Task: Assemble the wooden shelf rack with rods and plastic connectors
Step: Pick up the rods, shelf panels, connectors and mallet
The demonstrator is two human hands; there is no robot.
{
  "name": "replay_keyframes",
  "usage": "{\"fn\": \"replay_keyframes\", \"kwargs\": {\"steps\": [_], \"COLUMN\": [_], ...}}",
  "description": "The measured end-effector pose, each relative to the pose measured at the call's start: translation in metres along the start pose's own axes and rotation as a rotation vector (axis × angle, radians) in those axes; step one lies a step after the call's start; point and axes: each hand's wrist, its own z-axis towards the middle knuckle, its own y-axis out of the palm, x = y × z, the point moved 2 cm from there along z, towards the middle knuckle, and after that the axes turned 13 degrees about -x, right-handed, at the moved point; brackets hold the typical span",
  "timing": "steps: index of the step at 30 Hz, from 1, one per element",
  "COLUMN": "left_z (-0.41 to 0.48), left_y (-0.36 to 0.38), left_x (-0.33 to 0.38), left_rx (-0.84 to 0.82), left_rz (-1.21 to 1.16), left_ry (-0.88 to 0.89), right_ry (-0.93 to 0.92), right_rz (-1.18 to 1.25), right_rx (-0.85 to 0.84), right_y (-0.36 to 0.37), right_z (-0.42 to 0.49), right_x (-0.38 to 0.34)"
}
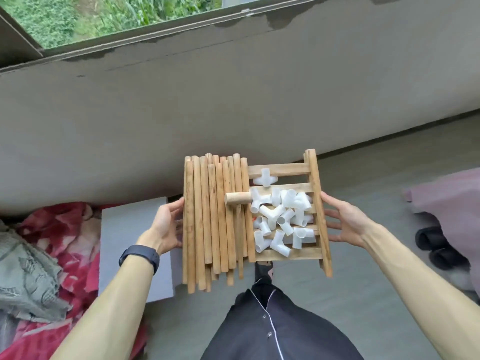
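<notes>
Forearms extended, left hand [166,226] and right hand [344,222] clamp the shelf panel [318,203] between spread, nearly straight fingers.

Black wristband [139,256]; dark garment [280,331] (white piping, buttons).

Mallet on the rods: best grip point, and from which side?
Take the mallet by its head, from above. The head lies crosswise atop the rods, raised and exposed. The thin handle lies low along the rods, with connectors crowding its right side.
</notes>
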Motion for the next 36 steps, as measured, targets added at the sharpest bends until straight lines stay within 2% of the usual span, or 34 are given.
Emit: {"fn": "replay_keyframes", "kwargs": {"steps": [8,19,26,31,36], "left_z": [-0.01,-0.013,-0.031,-0.04,-0.05], "left_y": [0.074,0.207,0.306,0.381,0.459], "left_x": [-0.03,-0.143,-0.217,-0.278,-0.346], "left_rx": [-0.156,-0.301,-0.305,-0.289,-0.313], "left_rz": [0.275,0.594,0.655,0.686,0.706], "left_ry": [-0.075,-0.223,-0.205,-0.15,-0.167], "right_ry": [-0.093,-0.081,-0.114,-0.155,-0.164], "right_rz": [0.26,0.628,0.683,0.696,0.719], "right_rx": [0.216,0.459,0.493,0.487,0.507], "right_y": [-0.023,-0.053,-0.111,-0.174,-0.239], "right_z": [-0.125,-0.26,-0.327,-0.376,-0.435], "right_x": [0.131,0.327,0.399,0.448,0.5]}}
